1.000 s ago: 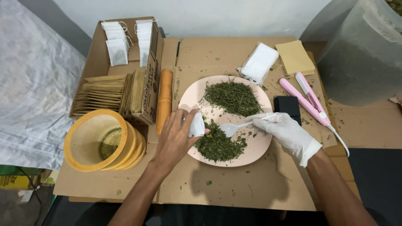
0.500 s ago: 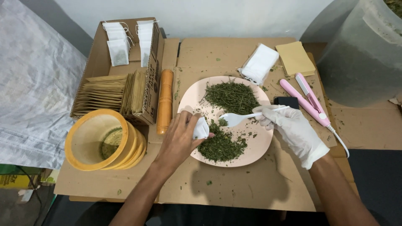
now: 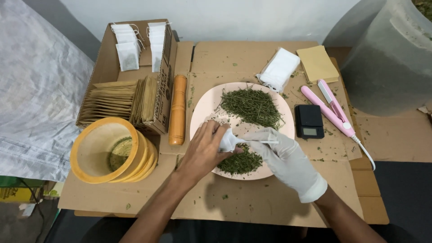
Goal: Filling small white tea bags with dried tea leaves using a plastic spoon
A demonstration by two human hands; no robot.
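A pale pink plate point(image 3: 204, 105) on the cardboard-covered table holds two heaps of dried green herb: a larger heap point(image 3: 252, 105) at the back and a smaller heap point(image 3: 241, 163) at the front. My bare left hand point(image 3: 204, 150) pinches a small white filter bag point(image 3: 228, 140) over the front of the plate. My right hand point(image 3: 284, 157), in a white glove, holds a thin white spoon point(image 3: 261, 141) whose tip meets the bag's mouth.
An orange wooden pestle point(image 3: 178, 110) lies left of the plate, a stack of yellow bowls point(image 3: 110, 150) beyond it. A cardboard box point(image 3: 135, 85) holds brown envelopes and white bags. A black pocket scale point(image 3: 308, 120), pink heat sealer point(image 3: 330, 108), white bags point(image 3: 279, 69) and a grey tub point(image 3: 391, 58) sit right.
The spoon has moved from the herb on the plate to the mouth of the bag. Both hands have drawn closer together over the front heap.
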